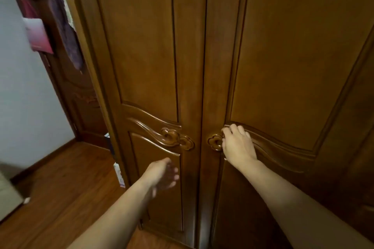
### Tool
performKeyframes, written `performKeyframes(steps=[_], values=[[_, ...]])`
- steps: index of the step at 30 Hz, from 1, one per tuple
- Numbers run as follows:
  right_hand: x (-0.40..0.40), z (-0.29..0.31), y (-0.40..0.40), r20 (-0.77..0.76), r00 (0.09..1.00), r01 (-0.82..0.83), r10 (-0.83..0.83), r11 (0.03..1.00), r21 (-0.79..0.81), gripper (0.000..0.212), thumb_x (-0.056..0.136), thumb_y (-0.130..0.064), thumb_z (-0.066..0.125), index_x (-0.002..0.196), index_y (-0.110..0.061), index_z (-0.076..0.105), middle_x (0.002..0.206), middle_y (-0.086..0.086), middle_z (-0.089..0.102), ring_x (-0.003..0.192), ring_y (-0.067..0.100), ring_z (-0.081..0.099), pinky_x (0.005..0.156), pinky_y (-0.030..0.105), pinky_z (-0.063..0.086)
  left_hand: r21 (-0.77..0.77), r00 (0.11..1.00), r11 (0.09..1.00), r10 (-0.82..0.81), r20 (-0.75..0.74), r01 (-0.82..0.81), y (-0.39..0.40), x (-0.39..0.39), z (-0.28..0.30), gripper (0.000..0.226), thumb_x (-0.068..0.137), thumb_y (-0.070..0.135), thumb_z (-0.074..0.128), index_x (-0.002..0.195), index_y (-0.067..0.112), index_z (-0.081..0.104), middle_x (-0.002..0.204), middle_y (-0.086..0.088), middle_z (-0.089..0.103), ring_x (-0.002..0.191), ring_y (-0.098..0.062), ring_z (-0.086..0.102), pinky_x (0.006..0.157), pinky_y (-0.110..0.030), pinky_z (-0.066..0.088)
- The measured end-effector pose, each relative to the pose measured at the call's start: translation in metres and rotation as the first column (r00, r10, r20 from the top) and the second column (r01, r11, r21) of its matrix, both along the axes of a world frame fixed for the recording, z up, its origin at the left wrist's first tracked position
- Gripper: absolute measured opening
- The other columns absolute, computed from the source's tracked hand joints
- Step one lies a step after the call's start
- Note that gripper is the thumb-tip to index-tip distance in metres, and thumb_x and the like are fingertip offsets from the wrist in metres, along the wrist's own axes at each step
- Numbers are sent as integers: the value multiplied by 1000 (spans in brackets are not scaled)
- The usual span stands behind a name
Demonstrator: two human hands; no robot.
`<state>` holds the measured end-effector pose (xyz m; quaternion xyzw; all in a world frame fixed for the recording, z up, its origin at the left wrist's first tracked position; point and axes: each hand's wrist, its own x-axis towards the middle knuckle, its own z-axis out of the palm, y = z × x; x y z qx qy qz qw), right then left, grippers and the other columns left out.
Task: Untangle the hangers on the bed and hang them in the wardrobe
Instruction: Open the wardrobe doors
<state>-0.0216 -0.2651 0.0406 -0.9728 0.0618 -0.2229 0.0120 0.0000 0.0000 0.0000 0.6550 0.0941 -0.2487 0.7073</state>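
A tall brown wooden wardrobe fills the view, its left door (149, 62) and right door (283, 70) both closed. Each door carries a carved wooden handle near the middle seam. My right hand (237, 143) grips the right door's handle (215, 142), fingers curled over its carved part. My left hand (164, 174) is blurred and hovers in front of the left door's lower panel, below the left handle (178, 138), with fingers loose and nothing in it. No hangers and no bed are in view.
Left of the wardrobe runs a white wall (24, 95) with a dark wooden room door (81, 95) behind. A pink bag (38, 35) and dark purple cloth (66, 32) hang there. Wooden floor (60, 184) lies at lower left, with small boxes (118, 174) beside the wardrobe.
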Motion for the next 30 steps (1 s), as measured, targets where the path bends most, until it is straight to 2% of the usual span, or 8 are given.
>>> performKeyframes(steps=[4, 8, 12, 14, 17, 20, 25, 30], values=[[13, -17, 10, 4, 1000, -29, 29, 999, 32, 35, 95, -35, 60, 129, -25, 55, 123, -4, 55, 117, 18, 50, 102, 37, 40, -66, 992, 997, -35, -124, 27, -18, 42, -14, 41, 94, 36, 61, 126, 10, 59, 112, -10, 70, 98, -26, 70, 74, -38, 59], [19, -25, 13, 77, 996, 30, -38, 994, 102, 26, 91, -19, 65, 115, -26, 57, 112, -6, 53, 111, 16, 49, 97, 36, 39, -100, 987, 994, -53, -154, 38, -56, 68, -17, 50, 90, 51, 62, 129, 23, 47, 121, -12, 60, 106, -29, 66, 80, -41, 60], [22, -28, 13, 84, 996, 26, -37, 991, 128, 29, 89, -13, 65, 113, -27, 56, 109, -9, 49, 110, 13, 47, 99, 35, 38, -185, 978, 969, 132, -164, -162, -93, 92, -17, 62, 83, 57, 65, 131, 21, 50, 121, -7, 60, 104, -27, 64, 82, -39, 60], [23, -28, 13, 67, 997, 34, -44, 989, 142, 30, 89, -16, 65, 114, -28, 54, 110, -10, 48, 110, 13, 47, 100, 35, 37, -256, 947, 920, 248, -206, -297, -102, 96, -19, 63, 83, 51, 70, 130, 16, 48, 114, -8, 63, 102, -26, 65, 81, -36, 61], [23, -28, 15, 74, 996, 44, -54, 990, 137, 32, 85, -17, 67, 111, -28, 53, 108, -10, 47, 108, 13, 47, 100, 35, 37, -323, 929, 877, 295, -226, -357, -103, 102, -26, 55, 83, 37, 76, 126, 10, 56, 107, -11, 69, 99, -25, 70, 85, -34, 60], [23, -30, 17, 91, 994, 55, -68, 988, 141, 31, 82, -18, 66, 109, -27, 53, 106, -10, 46, 108, 13, 47, 98, 35, 37, -305, 942, 893, 294, -161, -331, -99, 106, -33, 45, 82, 33, 76, 118, 12, 60, 106, -12, 71, 99, -24, 70, 90, -37, 58], [20, -24, 16, 56, 997, 37, -44, 991, 129, 32, 85, -20, 64, 115, -26, 53, 111, -9, 47, 115, 14, 45, 102, 36, 35, -207, 955, 932, 288, -70, -296, -94, 108, -37, 58, 75, 45, 74, 121, 15, 54, 104, -12, 71, 91, -28, 73, 79, -40, 62], [20, -18, 16, 9, 999, 31, -33, 981, 192, 34, 88, -21, 63, 118, -28, 51, 114, -11, 45, 117, 12, 43, 107, 37, 32, -166, 960, 946, 277, -36, -279, -93, 109, -37, 59, 77, 48, 72, 121, 14, 52, 105, -12, 70, 84, -27, 71, 80, -43, 62]])
